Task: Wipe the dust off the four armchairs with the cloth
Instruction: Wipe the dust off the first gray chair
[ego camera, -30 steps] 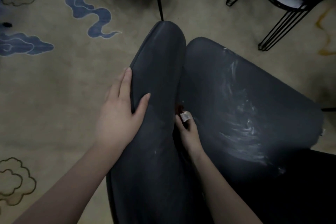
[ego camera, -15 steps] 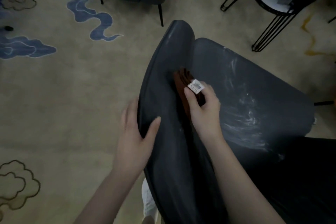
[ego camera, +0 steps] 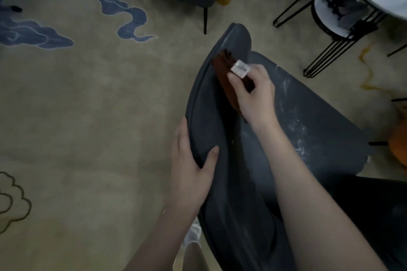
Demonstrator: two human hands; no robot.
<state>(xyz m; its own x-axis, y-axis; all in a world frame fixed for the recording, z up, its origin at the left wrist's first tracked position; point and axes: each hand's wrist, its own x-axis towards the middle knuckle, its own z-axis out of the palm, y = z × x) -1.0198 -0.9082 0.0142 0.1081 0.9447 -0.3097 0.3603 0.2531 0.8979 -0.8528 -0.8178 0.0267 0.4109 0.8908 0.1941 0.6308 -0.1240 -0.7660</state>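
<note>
— While the right hand (ego camera: 253, 94) pinched the brown cloth (ego camera: 222, 70), where was the cloth?
— It lay against the inner side of the armrest (ego camera: 211, 130) of the dark grey armchair (ego camera: 237, 204). The left hand (ego camera: 191, 169) gripped the armrest's edge, thumb on top. White dust (ego camera: 296, 126) streaked the seat (ego camera: 330, 143).

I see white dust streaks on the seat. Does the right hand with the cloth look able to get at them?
Probably yes. The right hand grips the cloth on the raised edge of the armchair, and the dust streaks lie on the bare seat just beside it, with nothing between.
</note>
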